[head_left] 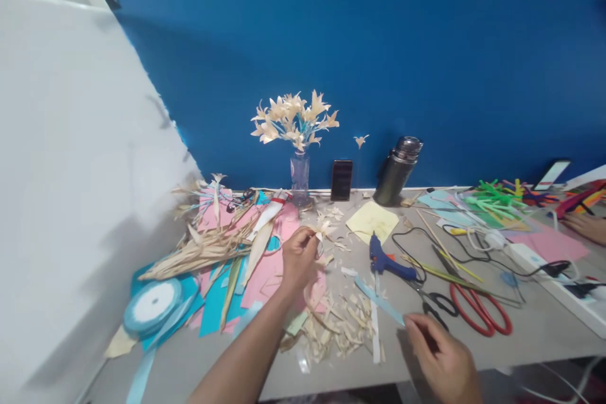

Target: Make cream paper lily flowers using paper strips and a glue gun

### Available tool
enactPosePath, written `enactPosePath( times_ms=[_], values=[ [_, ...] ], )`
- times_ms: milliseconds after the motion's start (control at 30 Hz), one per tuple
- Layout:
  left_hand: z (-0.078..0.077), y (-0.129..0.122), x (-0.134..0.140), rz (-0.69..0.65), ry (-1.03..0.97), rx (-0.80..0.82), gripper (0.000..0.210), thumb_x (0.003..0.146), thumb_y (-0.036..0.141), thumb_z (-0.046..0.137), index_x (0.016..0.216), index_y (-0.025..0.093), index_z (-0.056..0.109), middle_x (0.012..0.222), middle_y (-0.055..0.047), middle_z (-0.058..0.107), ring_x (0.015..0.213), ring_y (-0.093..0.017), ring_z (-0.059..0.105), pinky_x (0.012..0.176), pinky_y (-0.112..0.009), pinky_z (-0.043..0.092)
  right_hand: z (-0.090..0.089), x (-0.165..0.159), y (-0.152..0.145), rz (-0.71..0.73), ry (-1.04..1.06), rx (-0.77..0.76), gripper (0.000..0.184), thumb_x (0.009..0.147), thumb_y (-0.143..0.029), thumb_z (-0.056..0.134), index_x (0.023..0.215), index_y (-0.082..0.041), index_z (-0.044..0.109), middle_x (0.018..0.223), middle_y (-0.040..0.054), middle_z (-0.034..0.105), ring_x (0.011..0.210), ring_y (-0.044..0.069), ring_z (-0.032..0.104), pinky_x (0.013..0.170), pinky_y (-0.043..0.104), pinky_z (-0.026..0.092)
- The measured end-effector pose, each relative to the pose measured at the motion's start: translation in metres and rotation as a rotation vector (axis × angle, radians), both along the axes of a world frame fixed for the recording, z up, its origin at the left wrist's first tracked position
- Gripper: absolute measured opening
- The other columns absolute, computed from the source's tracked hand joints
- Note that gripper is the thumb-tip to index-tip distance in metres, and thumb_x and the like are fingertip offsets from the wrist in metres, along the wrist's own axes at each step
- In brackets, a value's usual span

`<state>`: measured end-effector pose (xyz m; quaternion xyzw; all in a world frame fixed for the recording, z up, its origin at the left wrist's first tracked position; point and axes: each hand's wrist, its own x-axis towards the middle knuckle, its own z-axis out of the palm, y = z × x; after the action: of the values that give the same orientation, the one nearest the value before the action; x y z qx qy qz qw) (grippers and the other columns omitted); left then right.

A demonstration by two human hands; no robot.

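Note:
My left hand (299,260) is closed in a pinch on a small pale husk flower (326,228), above pink paper and scraps. In my right hand (442,356), thumb and fingers grip the end of a short light blue ribbon strip (381,302), which points up and left over the table. A blue glue gun (391,262) lies just beyond the strip. Between the hands sits a pile of husk trimmings (331,331). Dark-handled scissors (440,308) and large red-handled scissors (480,312) lie to the right.
A glass vase (300,180) holds husk flowers (296,117) beside a phone (341,180) and a thermos (398,172). Dried husks (203,251) and a blue ribbon spool (154,306) lie left. Cords run to a power strip (563,290); another person's hand (584,226) is far right.

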<state>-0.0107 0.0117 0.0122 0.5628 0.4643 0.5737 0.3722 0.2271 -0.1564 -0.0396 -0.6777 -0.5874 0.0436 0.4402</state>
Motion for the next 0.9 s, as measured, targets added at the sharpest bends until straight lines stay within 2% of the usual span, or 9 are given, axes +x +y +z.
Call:
enactPosePath(
  times_ms=[100,233,600,900],
  values=[
    [-0.006,0.002,0.002,-0.024,-0.006,0.013,0.02,0.08,0.022,0.058,0.06,0.02,0.056,0.056,0.004,0.051,0.054,-0.012,0.048,0.056,-0.023,0.036,-0.029,0.004,-0.004,-0.041,-0.095,0.061,0.046,0.094,-0.06,0.052,0.073,-0.025,0.075,0.065,0.0066,0.076,0.052,0.023,0.07,0.05,0.029,0.054],
    [-0.013,0.003,0.006,-0.066,-0.015,0.001,0.014,0.079,0.027,0.058,0.067,0.019,0.062,0.055,0.004,0.052,0.053,-0.012,0.048,0.055,-0.023,0.036,-0.045,-0.001,0.0,-0.078,-0.253,0.136,0.039,0.098,-0.046,0.051,0.079,-0.022,0.076,0.073,0.0095,0.077,0.063,0.024,0.073,0.063,0.031,0.054],
    [-0.014,-0.001,0.016,-0.123,-0.077,0.008,0.012,0.073,0.028,0.065,0.068,0.018,0.063,0.058,0.004,0.055,0.052,-0.011,0.047,0.053,-0.023,0.036,-0.048,-0.002,-0.002,-0.11,-0.33,0.204,0.028,0.1,-0.032,0.052,0.082,-0.02,0.071,0.074,0.0068,0.075,0.066,0.023,0.071,0.066,0.031,0.05],
    [-0.017,0.004,0.01,-0.275,-0.183,-0.13,0.032,0.073,0.047,0.072,0.068,0.016,0.064,0.046,0.005,0.051,0.04,-0.008,0.041,0.044,-0.021,0.03,-0.055,0.0,0.0,-0.104,-0.33,0.258,0.028,0.1,-0.033,0.053,0.082,-0.02,0.07,0.075,0.0059,0.075,0.065,0.021,0.071,0.066,0.029,0.048]
  ],
)
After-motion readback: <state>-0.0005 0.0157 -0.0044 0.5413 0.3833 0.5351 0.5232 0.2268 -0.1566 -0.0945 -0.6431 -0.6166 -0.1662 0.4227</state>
